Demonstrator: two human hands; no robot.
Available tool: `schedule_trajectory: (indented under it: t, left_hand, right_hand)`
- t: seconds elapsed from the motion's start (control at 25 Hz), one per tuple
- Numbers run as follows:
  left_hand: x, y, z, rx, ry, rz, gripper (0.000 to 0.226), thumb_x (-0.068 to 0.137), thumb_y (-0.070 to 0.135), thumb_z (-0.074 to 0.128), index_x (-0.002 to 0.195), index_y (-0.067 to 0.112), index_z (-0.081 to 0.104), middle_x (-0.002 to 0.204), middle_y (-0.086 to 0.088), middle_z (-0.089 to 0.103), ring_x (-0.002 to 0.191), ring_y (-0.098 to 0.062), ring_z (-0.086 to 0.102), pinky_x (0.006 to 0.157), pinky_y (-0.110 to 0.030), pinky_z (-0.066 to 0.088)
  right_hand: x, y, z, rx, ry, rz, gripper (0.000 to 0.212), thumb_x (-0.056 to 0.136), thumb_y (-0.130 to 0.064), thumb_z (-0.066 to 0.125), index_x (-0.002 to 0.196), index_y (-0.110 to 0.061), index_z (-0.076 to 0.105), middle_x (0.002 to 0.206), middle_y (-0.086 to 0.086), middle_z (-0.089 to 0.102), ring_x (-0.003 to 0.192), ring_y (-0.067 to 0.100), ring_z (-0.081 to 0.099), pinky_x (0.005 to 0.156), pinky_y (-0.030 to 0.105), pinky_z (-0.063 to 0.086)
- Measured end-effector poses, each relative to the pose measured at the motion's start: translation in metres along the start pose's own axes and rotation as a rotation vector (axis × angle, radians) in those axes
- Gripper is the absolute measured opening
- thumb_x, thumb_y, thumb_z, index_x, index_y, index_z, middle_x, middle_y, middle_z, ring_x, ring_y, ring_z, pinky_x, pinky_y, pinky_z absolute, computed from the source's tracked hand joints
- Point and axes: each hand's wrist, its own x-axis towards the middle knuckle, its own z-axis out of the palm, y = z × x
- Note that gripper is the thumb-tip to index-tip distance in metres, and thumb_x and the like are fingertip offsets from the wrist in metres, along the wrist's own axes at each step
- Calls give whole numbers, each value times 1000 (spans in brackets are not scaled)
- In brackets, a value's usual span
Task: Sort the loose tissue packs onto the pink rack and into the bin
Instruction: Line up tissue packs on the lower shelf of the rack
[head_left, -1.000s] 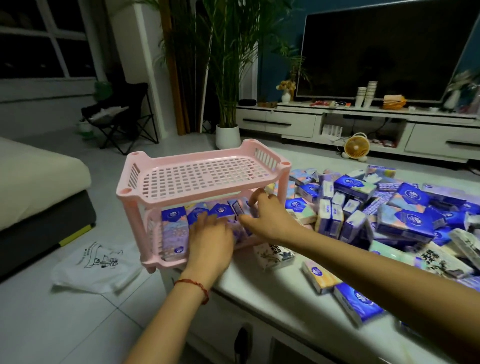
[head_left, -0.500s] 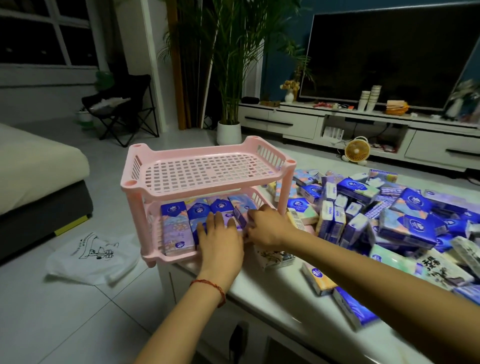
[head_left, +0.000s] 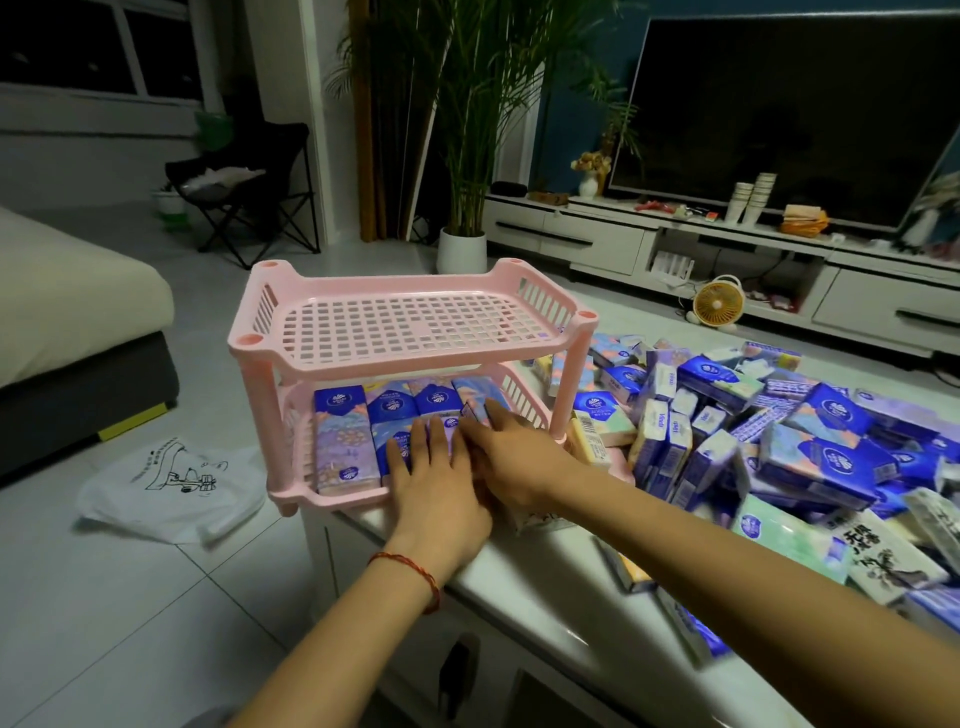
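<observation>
A pink two-shelf rack (head_left: 405, 327) stands on the left end of a white table (head_left: 545, 571). Its top shelf holds nothing. On the lower shelf a row of blue and purple tissue packs (head_left: 343, 431) lies side by side. My left hand (head_left: 436, 488) rests flat on the middle packs with straight fingers. My right hand (head_left: 514, 462) lies beside it, its fingers on the packs at the right end of the row; its thumb is hidden. A big pile of loose tissue packs (head_left: 779, 431) covers the table to the right. No bin is in view.
A white plastic bag (head_left: 171, 483) lies on the tiled floor left of the table, and a sofa (head_left: 67, 312) stands further left. Behind are a potted plant (head_left: 462, 249), a small fan (head_left: 719, 306) and a TV stand (head_left: 623, 239).
Both hands have drawn closer together on the lower shelf's packs. My right hand has moved left towards my left hand, and the row looks tidier.
</observation>
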Motion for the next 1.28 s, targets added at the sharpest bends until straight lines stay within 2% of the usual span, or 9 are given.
schedule_trajectory:
  t: [0.12,0.2,0.4,0.6,0.72,0.84,0.92,1.04,1.28]
  left_hand:
    - [1,-9,1,58,17,29,68,95,40,32,149,19,-3,157,-10,-8,144,-30,-11,114,-53,-8]
    - [0,-7,1,112,14,7,68,95,41,32,149,17,-1,157,-12,-6,144,-33,-9,113,-56,-6]
    - [1,-4,4,84,-31,-33,71,94,40,36,149,16,-3,156,-11,-11,143,-34,-10,112,-61,-1]
    - [1,-5,6,78,-11,-39,70,95,44,30,149,17,-4,157,-11,-9,144,-33,-9,111,-62,-2]
    - [0,-5,4,64,-23,-46,71,94,41,34,149,16,-5,157,-11,-10,144,-33,-9,111,-61,-3]
    - [-1,-5,1,59,-51,-46,76,93,37,39,149,16,-7,156,-11,-11,143,-34,-11,112,-61,-4]
    - [-1,-6,0,65,-54,-44,76,92,35,41,149,15,-6,156,-12,-10,143,-34,-11,112,-61,-4]
    - [0,-7,1,62,-57,-29,75,92,34,40,149,15,-4,157,-11,-9,143,-34,-10,111,-62,-4]
    - [-1,-8,5,77,-15,-17,68,96,48,25,149,15,-2,157,-12,-7,144,-35,-6,111,-61,-1]
  right_hand:
    - [-2,-4,-1,119,134,30,50,94,-29,46,137,-7,32,133,20,44,113,37,52,91,37,45]
    - [-4,-5,-1,177,222,66,39,93,-28,49,122,-2,44,123,18,54,107,32,55,82,31,43]
    - [-4,-8,5,150,264,120,30,89,-29,52,110,-9,53,112,15,59,98,29,57,79,33,46]
    - [-5,2,10,-117,135,6,50,98,-36,33,145,-21,25,138,20,35,110,38,53,92,37,42]
    - [-1,0,14,-95,118,3,47,98,-38,34,142,-26,28,133,21,40,112,39,50,94,39,39]
    - [2,0,11,247,273,96,46,89,-40,49,130,-21,41,122,15,52,109,33,52,88,38,44]
    - [-2,-3,10,147,295,138,45,86,-40,48,124,-17,48,123,14,52,109,30,50,88,35,42]
    - [-5,-7,13,-113,392,86,54,85,-45,29,124,-18,53,122,14,52,108,34,49,88,36,38]
    - [-11,5,18,-165,265,86,48,99,-36,27,144,-19,28,139,11,41,120,29,43,96,35,34]
